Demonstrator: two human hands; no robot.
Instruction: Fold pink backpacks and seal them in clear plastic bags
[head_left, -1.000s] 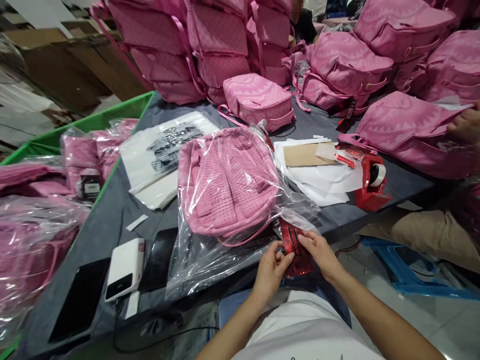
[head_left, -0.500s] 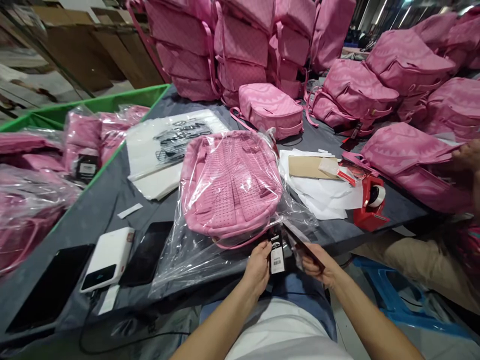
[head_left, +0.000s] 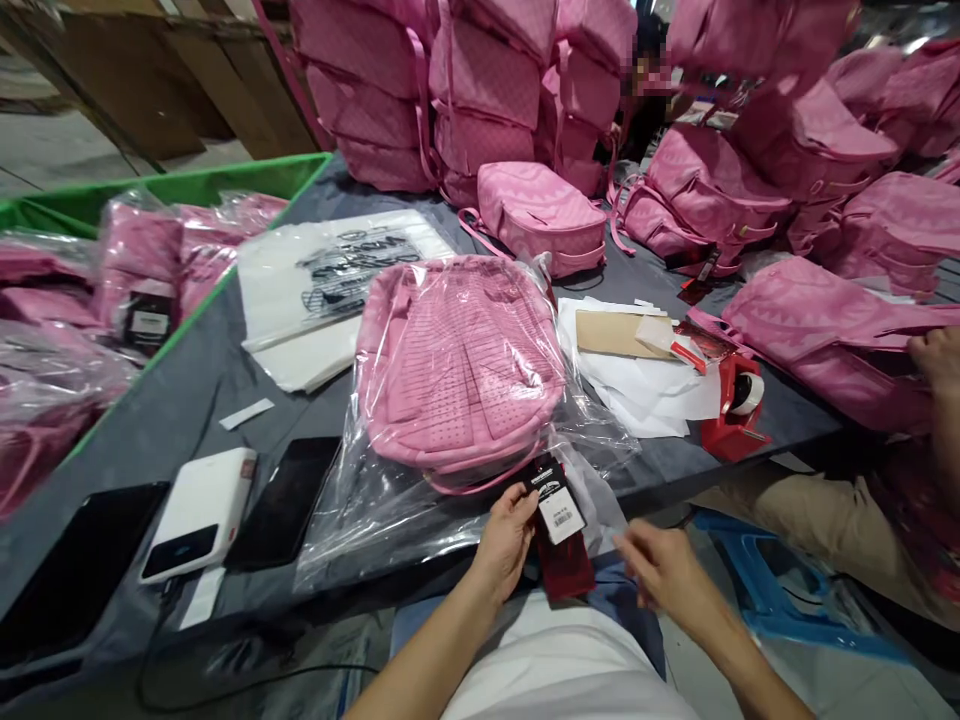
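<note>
Head view shows the bag (head_left: 457, 380) lying on the table (head_left: 180, 400) close to the near edge, inside a clear sleeve (head_left: 405, 545) that spreads loosely around it and reaches that edge. At the bag's near right corner, the left hand (head_left: 501, 550) pinches the black tag (head_left: 559, 495) by its side between thumb and fingers, its white label facing up; a shiny red piece (head_left: 564, 570) shows beneath it, out past the near edge. Whether a cord ties either to the bag, I cannot tell. The right hand (head_left: 660, 560) is just right of them, fingers bent, fingertips at a loose flap of plastic (head_left: 596, 500); whether they grip it or merely lie against it is unclear. The step in hand looks like sorting out the tags at the sleeve's mouth. As I judge it, the next move calls for a steady left pinch, with the right fingers handling the thin plastic lightly and clear of the label. Right of the bag, toward the table's right side, are papers (head_left: 637, 405) and a red tape dispenser (head_left: 721, 425).
</note>
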